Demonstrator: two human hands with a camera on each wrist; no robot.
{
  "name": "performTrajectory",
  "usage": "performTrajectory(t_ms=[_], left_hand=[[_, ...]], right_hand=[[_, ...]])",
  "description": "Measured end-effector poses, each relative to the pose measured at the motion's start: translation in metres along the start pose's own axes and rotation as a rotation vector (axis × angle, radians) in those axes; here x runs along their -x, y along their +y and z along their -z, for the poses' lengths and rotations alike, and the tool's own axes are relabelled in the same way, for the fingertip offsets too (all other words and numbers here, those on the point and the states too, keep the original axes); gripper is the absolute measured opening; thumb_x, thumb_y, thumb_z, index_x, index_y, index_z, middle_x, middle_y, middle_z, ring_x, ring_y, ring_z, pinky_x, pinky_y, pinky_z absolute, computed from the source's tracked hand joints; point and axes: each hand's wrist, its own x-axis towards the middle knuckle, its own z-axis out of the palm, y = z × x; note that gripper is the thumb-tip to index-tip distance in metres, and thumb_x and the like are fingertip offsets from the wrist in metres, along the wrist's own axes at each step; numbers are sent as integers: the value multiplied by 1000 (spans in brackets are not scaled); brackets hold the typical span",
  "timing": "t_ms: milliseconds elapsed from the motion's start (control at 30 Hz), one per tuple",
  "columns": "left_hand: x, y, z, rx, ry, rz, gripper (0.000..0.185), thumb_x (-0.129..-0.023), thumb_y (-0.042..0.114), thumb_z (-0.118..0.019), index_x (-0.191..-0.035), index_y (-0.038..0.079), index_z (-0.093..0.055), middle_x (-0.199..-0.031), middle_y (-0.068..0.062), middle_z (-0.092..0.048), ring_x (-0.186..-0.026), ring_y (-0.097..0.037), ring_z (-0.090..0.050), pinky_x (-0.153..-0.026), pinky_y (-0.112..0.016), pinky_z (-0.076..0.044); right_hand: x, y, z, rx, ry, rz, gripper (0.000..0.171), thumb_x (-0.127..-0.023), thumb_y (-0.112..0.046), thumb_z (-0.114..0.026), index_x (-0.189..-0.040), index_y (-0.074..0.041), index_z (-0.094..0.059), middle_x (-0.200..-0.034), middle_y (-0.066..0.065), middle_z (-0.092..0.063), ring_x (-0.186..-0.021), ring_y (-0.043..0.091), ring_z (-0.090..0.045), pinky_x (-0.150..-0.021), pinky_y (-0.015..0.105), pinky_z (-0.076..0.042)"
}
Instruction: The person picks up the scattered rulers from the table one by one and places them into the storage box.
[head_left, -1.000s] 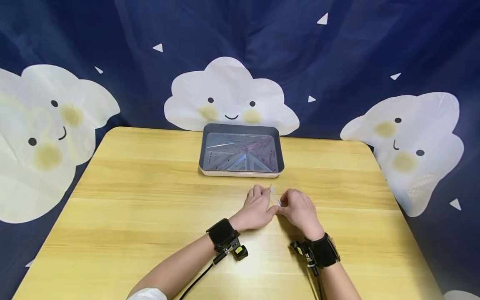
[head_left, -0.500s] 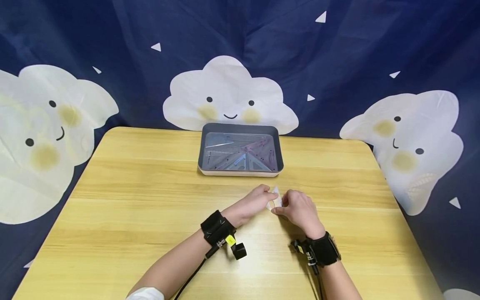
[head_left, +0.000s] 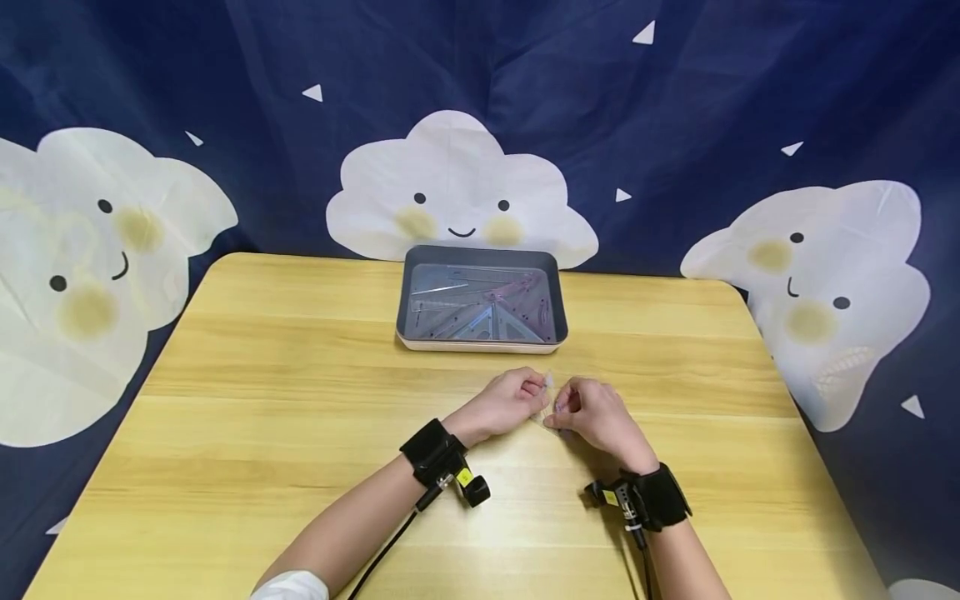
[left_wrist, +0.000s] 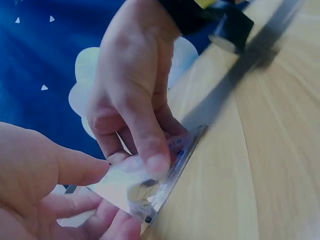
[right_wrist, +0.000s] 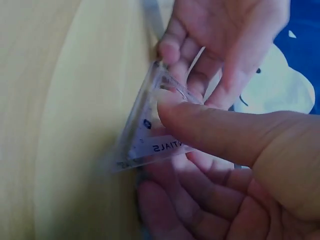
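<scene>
A small clear set square (right_wrist: 152, 135), with a printed scale along its edge and dark lettering, is held between both hands over the table, in front of the tray. My right hand (head_left: 600, 421) pinches it, the thumb (right_wrist: 175, 110) flat on its face and the fingers behind. On the other side, my left hand (head_left: 502, 404) grips its edge; in the left wrist view the left thumb (left_wrist: 82, 167) lies at the near edge with fingers beneath. Part of the set square (left_wrist: 117, 187) is covered by the right thumb. In the head view it looks thin and nearly see-through.
A dark-lined tray (head_left: 480, 347) stands beyond the hands near the table's back edge. Several clear, bluish and purple set squares and rulers (head_left: 517, 287) lie in it. The wooden table (head_left: 262, 400) meets a dark blue curtain (head_left: 675, 100) printed with clouds.
The set square has been turned between the hands, from showing its white-looking face to nearly edge-on. My left fingers, straighter half a second ago, have curled in at its edge.
</scene>
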Motion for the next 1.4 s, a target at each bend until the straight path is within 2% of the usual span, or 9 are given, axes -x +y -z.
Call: performTrajectory(t_ms=[200, 367, 533, 633, 767, 933, 1100, 1267, 1400], left_hand=[[-1, -1, 4, -49, 10, -61, 19, -100, 10, -69, -116, 3, -67, -103, -6, -72, -94, -16, -67, -88, -31, -55], [-1, 0, 8, -52, 6, -71, 8, -98, 12, -72, -103, 9, -67, -90, 0, -74, -84, -17, -69, -78, -28, -53], [1, 4, 14, 25, 13, -110, 5, -100, 9, -70, -103, 8, -66, -89, -3, -73, -79, -36, -71, -66, -42, -60], [3, 8, 18, 80, 16, -130, 5, -101, 8, -68, -104, 8, -65, -91, -4, -73, -77, -44, -70, -62, -52, -61], [5, 14, 21, 121, 25, -142, 5, -101, 7, -68, -105, 8, -65, -94, -5, -72, -79, -48, -71, -68, -58, -61], [7, 19, 25, 185, 55, -156, 7, -101, 7, -67, -107, 6, -64, -98, -9, -71, -87, -48, -73, -75, -58, -62], [8, 22, 29, 266, 80, -143, 15, -101, 5, -67, -114, 3, -60, -101, -13, -69, -91, -49, -74, -77, -59, -61], [5, 22, 33, 321, 101, -130, 36, -100, 5, -69, -132, 4, -51, -102, -15, -70, -93, -51, -73, -79, -63, -59], [4, 21, 36, 319, 116, -116, 42, -100, 8, -71, -135, 5, -49, -104, -16, -70, -93, -50, -74, -80, -62, -59]], right_hand=[[2, -1, 5, -162, -166, 40, 7, -98, -9, -72, -93, -7, -68, -69, 0, -62, -63, 13, -54, -61, 23, -43], [3, 0, 11, -252, -191, 73, 6, -102, -6, -64, -98, -2, -67, -75, 3, -65, -66, 17, -57, -61, 24, -47], [4, -4, 17, -360, -152, 93, 12, -106, -8, -59, -105, 1, -66, -83, 10, -68, -71, 20, -64, -63, 30, -57], [4, -8, 20, -448, -148, 86, 16, -107, -10, -58, -111, 5, -64, -90, 17, -71, -76, 23, -70, -70, 39, -63], [7, -13, 23, -532, -142, 76, 23, -108, -10, -58, -122, 7, -60, -96, 25, -70, -79, 26, -73, -75, 48, -64], [10, -16, 25, -562, -77, 97, 29, -106, -6, -59, -134, 3, -57, -101, 35, -67, -79, 33, -74, -76, 50, -63], [12, -18, 25, -587, 5, 99, 28, -104, -4, -62, -131, 2, -57, -102, 27, -70, -85, 42, -72, -78, 47, -64], [10, -20, 23, -643, 94, 106, 29, -102, -6, -66, -128, 4, -58, -102, 17, -73, -84, 26, -73, -77, 35, -64], [7, -21, 20, -701, 146, 117, 31, -101, -3, -67, -129, 9, -57, -100, 11, -73, -82, 22, -73, -76, 30, -63]])
